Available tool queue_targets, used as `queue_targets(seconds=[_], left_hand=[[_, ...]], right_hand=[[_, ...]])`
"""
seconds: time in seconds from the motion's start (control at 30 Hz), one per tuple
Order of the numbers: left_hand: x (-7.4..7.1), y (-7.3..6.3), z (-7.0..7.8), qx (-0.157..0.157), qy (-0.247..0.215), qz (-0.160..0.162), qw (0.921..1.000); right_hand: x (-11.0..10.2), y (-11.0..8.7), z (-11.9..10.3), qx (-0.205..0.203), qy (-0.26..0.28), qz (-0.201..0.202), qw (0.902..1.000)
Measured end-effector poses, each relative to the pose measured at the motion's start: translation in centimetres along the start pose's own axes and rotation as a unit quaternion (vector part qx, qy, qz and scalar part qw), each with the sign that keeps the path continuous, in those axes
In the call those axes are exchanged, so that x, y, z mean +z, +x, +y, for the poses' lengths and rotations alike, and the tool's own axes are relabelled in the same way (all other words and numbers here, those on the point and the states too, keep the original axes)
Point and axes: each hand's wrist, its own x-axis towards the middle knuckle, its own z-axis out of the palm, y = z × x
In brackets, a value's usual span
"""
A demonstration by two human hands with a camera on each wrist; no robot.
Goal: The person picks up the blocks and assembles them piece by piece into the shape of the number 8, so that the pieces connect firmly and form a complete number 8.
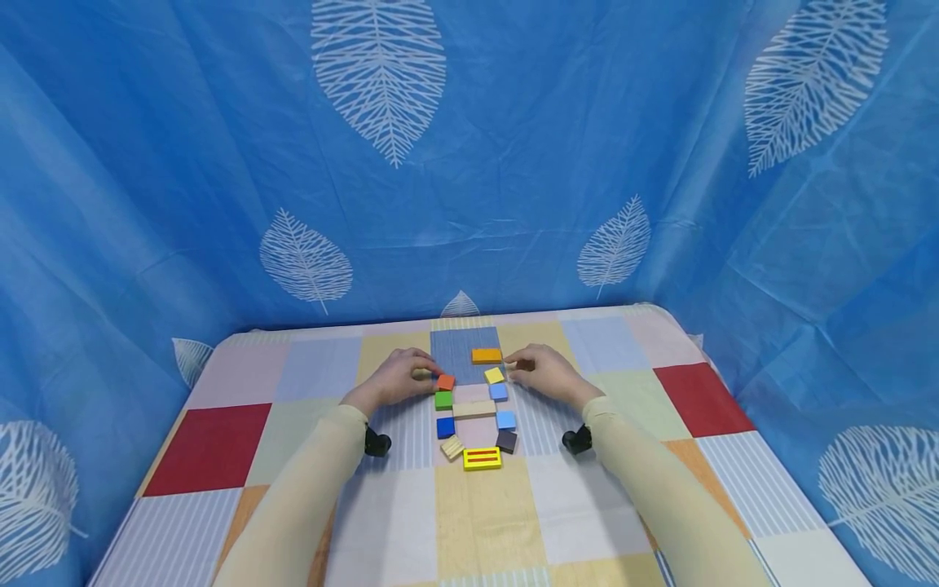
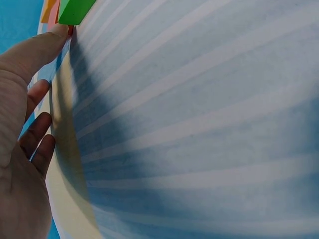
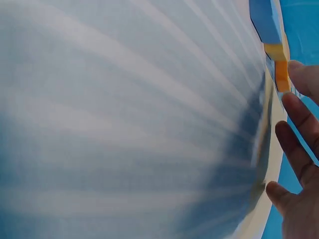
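My left hand (image 1: 399, 377) pinches a red block (image 1: 446, 381) at the left of a ring of coloured blocks; its thumb meets the block in the left wrist view, while the index finger is hidden there. A green block (image 1: 443, 400) lies just nearer than the red one. On the other side, my right hand (image 1: 546, 373) hovers with loosely bent fingers beside an orange block (image 1: 487, 355) and a yellow block (image 1: 495, 375). The right wrist view has the thumb (image 3: 305, 78) close to the orange block; whether they touch I cannot tell.
Light blue blocks (image 1: 498, 392), a long plain wooden block (image 1: 474, 409), a dark blue block (image 1: 445, 427), a black block (image 1: 506, 441), a small wooden block (image 1: 452, 447) and a red-striped yellow block (image 1: 482, 459) lie on the patchwork cloth (image 1: 484, 522). A blue leaf-print curtain (image 1: 499, 204) surrounds the table.
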Motion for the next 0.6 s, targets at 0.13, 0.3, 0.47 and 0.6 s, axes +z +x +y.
queue_targets(seconds=[0.13,0.3,0.47,0.6], left_hand=[[0.1,0.0,-0.1,-0.001,0.004,0.001,1.0],[0.2,0.0,-0.3,-0.002,0.001,0.003,1.0],[0.3,0.1,-0.3,0.002,0.006,0.005,1.0],[0.2,0.1,-0.2,0.003,0.007,0.006,1.0]], right_hand=[[-0.5,0.0,0.2,0.013,-0.01,0.021,0.9996],[-1.0,0.4,0.1,0.017,-0.037,0.046,0.9981],[-1.3,1.0,-0.1,0.021,-0.056,0.053,0.9968],[-1.4,1.4,-0.3,0.027,-0.077,0.057,0.9951]])
